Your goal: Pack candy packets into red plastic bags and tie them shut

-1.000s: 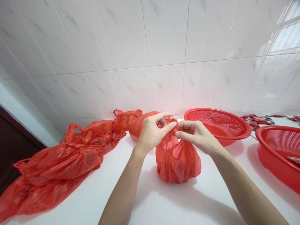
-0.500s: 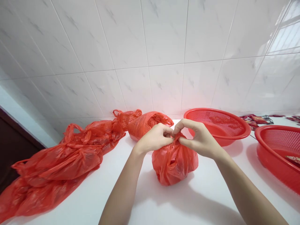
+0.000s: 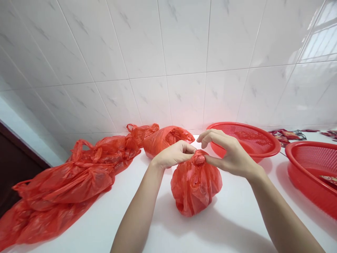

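Observation:
A full red plastic bag (image 3: 196, 189) with a twisted knot at its top stands in front of me on the white surface. From the left, my left hand (image 3: 175, 154) is closed, thumb and fingers pinching the bag beside the knot. My right hand (image 3: 229, 151) is on the other side, its thumb tip touching the knot while the other fingers are raised and apart from the thumb. What the bag contains is hidden by the red plastic.
Several tied red bags (image 3: 79, 175) lie heaped on the left. Behind my left hand sits a bag of bunched red plastic (image 3: 165, 138). Two red mesh baskets (image 3: 244, 138) stand on the right, with small packets (image 3: 286, 135) beyond them. A tiled wall (image 3: 184, 95) rises behind.
The fingers of my right hand have lifted off the bag's top and spread from the thumb. The gathered top is now a compact knot, and the bag has tilted slightly toward me.

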Motion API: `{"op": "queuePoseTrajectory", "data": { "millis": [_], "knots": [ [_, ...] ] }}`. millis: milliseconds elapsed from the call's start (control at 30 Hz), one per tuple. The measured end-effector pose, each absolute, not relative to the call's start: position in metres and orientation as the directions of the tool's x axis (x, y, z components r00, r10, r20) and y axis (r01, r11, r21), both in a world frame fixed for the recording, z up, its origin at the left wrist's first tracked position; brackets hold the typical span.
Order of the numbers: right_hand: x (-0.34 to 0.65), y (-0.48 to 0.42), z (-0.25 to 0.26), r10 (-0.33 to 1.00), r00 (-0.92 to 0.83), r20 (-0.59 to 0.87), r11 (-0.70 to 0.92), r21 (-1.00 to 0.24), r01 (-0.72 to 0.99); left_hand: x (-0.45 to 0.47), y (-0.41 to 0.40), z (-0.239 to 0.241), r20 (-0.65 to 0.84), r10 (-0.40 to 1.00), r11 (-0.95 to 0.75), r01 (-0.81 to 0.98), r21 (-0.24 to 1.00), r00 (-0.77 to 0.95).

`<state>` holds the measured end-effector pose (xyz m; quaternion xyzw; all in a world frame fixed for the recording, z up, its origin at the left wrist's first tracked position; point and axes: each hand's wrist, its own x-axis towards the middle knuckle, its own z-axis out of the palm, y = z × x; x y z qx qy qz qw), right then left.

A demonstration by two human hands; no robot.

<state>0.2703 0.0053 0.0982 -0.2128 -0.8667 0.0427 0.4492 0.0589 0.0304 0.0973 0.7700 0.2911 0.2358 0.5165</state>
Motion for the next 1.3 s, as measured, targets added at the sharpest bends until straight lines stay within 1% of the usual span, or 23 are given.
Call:
{"op": "queuePoseTrajectory", "data": {
  "millis": [133,233,400,600,700,967,1300],
  "knots": [
    [0.275,0.003,0.102,0.358,-0.546,0.758,0.918,-0.182,0.351,0.059,0.029,0.097,0.051,0.665,-0.286,0.191,0.939,0.745],
    [0.277,0.001,0.103,0.346,-0.567,0.748,0.924,-0.166,0.345,0.059,0.031,0.096,0.066,0.677,-0.28,0.174,0.944,0.733],
    [0.274,0.0,0.101,0.303,-0.558,0.772,0.939,-0.141,0.314,0.059,0.032,0.095,0.112,0.699,-0.222,0.066,0.973,0.706],
    [0.267,0.001,0.1,0.224,-0.543,0.81,0.956,-0.075,0.283,0.06,0.031,0.097,0.126,0.705,-0.202,0.028,0.979,0.698],
    [0.269,0.002,0.1,0.206,-0.54,0.816,0.955,-0.048,0.291,0.058,0.031,0.098,0.127,0.711,-0.198,0.023,0.98,0.692],
    [0.276,0.003,0.101,0.238,-0.573,0.784,0.952,-0.072,0.298,0.058,0.033,0.095,0.139,0.726,-0.259,0.08,0.962,0.674],
    [0.279,0.004,0.102,0.267,-0.574,0.774,0.949,-0.108,0.296,0.059,0.033,0.095,0.13,0.75,-0.277,0.13,0.952,0.648]
  ]
}}
